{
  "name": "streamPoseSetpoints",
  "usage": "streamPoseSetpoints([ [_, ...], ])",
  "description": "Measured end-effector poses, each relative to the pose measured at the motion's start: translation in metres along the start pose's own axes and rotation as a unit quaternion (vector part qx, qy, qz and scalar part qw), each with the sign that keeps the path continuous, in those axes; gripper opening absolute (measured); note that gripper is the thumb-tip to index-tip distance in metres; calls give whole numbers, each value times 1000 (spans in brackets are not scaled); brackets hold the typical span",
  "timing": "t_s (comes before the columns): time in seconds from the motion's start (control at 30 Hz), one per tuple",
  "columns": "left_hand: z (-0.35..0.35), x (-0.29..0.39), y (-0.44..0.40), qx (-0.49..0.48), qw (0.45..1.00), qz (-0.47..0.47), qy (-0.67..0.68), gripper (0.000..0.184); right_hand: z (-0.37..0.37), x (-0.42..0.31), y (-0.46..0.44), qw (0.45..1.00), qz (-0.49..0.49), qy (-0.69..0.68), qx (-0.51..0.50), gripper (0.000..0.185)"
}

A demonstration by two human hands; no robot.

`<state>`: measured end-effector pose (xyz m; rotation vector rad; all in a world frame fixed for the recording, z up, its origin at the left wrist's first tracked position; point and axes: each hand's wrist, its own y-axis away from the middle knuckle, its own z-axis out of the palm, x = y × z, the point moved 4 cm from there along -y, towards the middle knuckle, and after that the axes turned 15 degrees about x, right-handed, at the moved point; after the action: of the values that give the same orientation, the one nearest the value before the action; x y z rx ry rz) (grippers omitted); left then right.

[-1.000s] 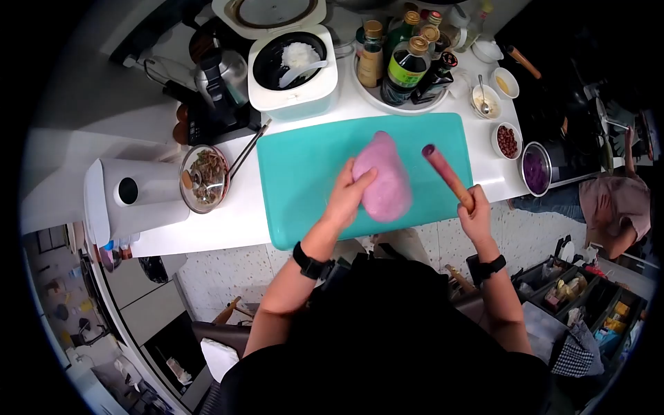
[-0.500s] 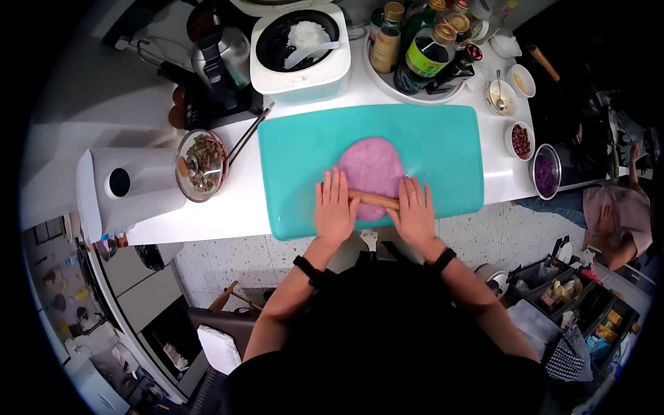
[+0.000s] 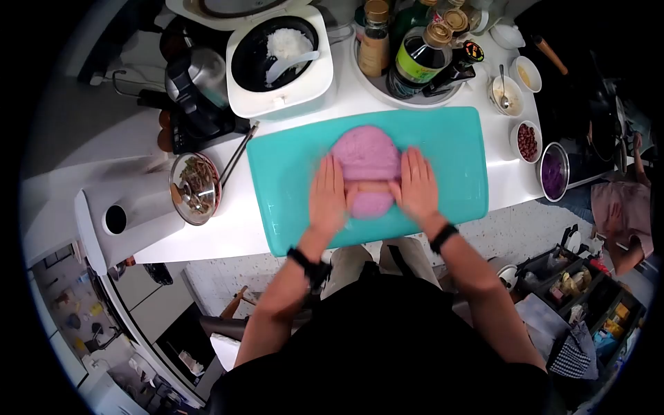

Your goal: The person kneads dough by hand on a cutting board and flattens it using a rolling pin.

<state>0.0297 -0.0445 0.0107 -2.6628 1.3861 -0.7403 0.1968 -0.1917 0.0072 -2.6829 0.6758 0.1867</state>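
A flattened piece of pink-purple dough [image 3: 366, 149] lies on the turquoise mat [image 3: 453, 152]. Across its lower part runs a short wooden rolling pin [image 3: 373, 187], of which only the middle shows between my hands. My left hand [image 3: 327, 195] rests palm down over the pin's left end, fingers stretched forward. Over the right end lies my right hand [image 3: 418, 187], also flat with straight fingers. Both thumbs point inward along the pin. The palms cover the pin's ends, and the hands are slightly blurred.
Behind the mat stand a rice cooker [image 3: 280, 104] with rice and a tray [image 3: 408, 100] of bottles. A lidded glass bowl [image 3: 197, 190] and chopsticks [image 3: 238, 155] sit left. Several small bowls, one with red beans [image 3: 527, 142], line the right. Another person [image 3: 619, 214] is far right.
My hands and the rolling pin have shifted on the dough, and the pin now lies straighter across it. The camera view has tilted a little. Both hands stay flat on the pin.
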Motion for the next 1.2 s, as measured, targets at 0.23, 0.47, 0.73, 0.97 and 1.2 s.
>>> streamPoseSetpoints([
  [0.23, -10, -1, 21, -33, 999, 16, 11, 73, -6, -10, 15, 999, 26, -12, -42, 77],
  [0.47, 15, -16, -62, 53, 996, 28, -69, 65, 13, 8, -72, 996, 9, -19, 85, 71],
  [0.73, -37, 10, 56, -28, 999, 28, -1, 62, -40, -26, 58, 997, 11, -73, -25, 57],
  [0.97, -23, -49, 25, 94, 887, -387, 234, 51, -52, 26, 40, 988, 111, -98, -45, 33],
  [1.2, 4, -5, 29, -168, 711, -553, 402, 44, -87, 56, 61, 927, 358, -111, 0, 26],
])
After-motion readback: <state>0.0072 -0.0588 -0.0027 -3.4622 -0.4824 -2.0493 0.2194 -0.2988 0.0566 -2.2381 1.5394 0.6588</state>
